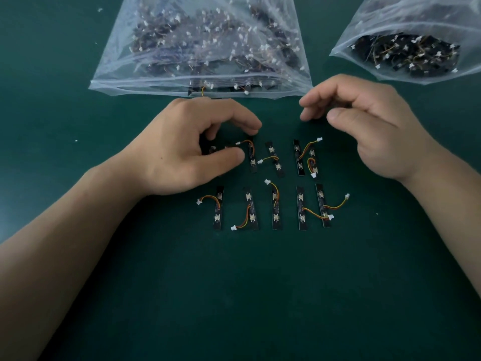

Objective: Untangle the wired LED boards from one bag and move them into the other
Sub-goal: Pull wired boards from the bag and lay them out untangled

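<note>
Several black LED boards [275,207] with orange-yellow wires and white plugs lie in two rows on the green table. My left hand [187,149] is curled over the left end of the upper row, its thumb and fingers around one dark LED board [208,150] that is mostly hidden by the hand. My right hand [364,121] hovers above the right end of the upper row, fingers loosely curled and holding nothing. A large clear zip bag [125,82] full of tangled boards lies just beyond my left hand. A second clear bag [364,24] with boards lies at the far right.
The green table mat [260,295] stretches toward me below the rows of boards. The large bag's mouth faces me, with a few boards and one wire [203,90] at its opening. Small white specks lie on the mat.
</note>
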Action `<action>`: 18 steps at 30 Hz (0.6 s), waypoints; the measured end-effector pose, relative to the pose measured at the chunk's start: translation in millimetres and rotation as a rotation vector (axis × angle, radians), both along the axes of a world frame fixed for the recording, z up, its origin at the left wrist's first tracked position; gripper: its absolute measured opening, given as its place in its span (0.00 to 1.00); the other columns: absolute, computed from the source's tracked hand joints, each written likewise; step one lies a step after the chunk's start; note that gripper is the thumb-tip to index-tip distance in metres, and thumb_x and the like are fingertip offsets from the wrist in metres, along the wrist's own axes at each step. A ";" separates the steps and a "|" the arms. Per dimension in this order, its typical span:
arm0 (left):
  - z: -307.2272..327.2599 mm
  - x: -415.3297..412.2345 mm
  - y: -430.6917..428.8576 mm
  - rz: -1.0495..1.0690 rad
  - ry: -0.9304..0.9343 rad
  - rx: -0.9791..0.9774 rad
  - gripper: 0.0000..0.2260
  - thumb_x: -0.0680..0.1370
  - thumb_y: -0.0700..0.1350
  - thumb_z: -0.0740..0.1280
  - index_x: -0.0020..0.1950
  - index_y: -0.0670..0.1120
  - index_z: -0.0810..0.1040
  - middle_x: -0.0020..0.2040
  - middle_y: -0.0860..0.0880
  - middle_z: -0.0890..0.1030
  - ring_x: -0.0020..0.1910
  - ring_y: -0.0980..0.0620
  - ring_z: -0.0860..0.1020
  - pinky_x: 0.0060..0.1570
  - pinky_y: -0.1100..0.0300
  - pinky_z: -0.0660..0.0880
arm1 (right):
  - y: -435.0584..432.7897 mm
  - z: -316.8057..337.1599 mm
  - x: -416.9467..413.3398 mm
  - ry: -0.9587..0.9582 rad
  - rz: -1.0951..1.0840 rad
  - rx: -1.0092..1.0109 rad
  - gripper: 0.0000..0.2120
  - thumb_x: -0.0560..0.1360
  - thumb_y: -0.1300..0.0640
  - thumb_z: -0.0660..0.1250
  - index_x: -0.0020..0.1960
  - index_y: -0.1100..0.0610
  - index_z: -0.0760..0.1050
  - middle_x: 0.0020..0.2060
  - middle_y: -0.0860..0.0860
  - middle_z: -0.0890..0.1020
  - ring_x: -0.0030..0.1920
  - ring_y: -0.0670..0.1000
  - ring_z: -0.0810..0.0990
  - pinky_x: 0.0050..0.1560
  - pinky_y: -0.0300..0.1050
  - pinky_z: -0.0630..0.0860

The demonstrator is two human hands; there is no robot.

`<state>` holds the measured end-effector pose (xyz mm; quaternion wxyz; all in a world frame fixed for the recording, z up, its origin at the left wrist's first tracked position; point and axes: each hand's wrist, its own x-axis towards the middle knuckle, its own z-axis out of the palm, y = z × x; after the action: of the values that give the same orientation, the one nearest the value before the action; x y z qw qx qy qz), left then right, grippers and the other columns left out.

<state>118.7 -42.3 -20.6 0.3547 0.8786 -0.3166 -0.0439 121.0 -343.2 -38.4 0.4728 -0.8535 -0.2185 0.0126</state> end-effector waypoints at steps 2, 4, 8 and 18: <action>-0.3 -0.4 0.3 0.010 -0.006 0.007 0.14 0.76 0.47 0.70 0.61 0.53 0.84 0.39 0.56 0.76 0.40 0.51 0.73 0.43 0.60 0.70 | -0.2 -0.3 0.1 0.000 0.000 0.001 0.16 0.79 0.64 0.59 0.63 0.56 0.79 0.52 0.49 0.85 0.57 0.49 0.83 0.62 0.47 0.77; -0.5 -0.4 0.3 0.008 -0.003 -0.013 0.13 0.77 0.45 0.70 0.60 0.52 0.85 0.38 0.59 0.76 0.40 0.51 0.74 0.43 0.62 0.69 | -0.3 -0.5 0.2 -0.001 -0.001 0.000 0.16 0.79 0.64 0.59 0.63 0.57 0.79 0.53 0.50 0.85 0.57 0.50 0.83 0.62 0.46 0.76; -1.2 0.8 0.6 -0.031 0.011 -0.047 0.13 0.77 0.40 0.69 0.60 0.49 0.85 0.41 0.71 0.78 0.37 0.53 0.74 0.40 0.69 0.67 | -0.6 -0.3 0.3 0.001 -0.002 0.001 0.17 0.79 0.64 0.59 0.63 0.57 0.79 0.53 0.50 0.85 0.57 0.50 0.83 0.63 0.47 0.77; 0.0 5.1 3.4 -0.047 0.012 0.071 0.30 0.63 0.37 0.63 0.64 0.50 0.83 0.62 0.52 0.80 0.59 0.45 0.76 0.61 0.48 0.72 | -0.9 -0.1 -0.4 -0.003 -0.003 -0.004 0.17 0.79 0.63 0.59 0.63 0.56 0.79 0.53 0.49 0.85 0.57 0.51 0.83 0.63 0.51 0.77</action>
<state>123.8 -38.9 -20.6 0.3239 0.8827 -0.3334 -0.0689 120.6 -344.1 -38.5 0.4707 -0.8549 -0.2181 0.0112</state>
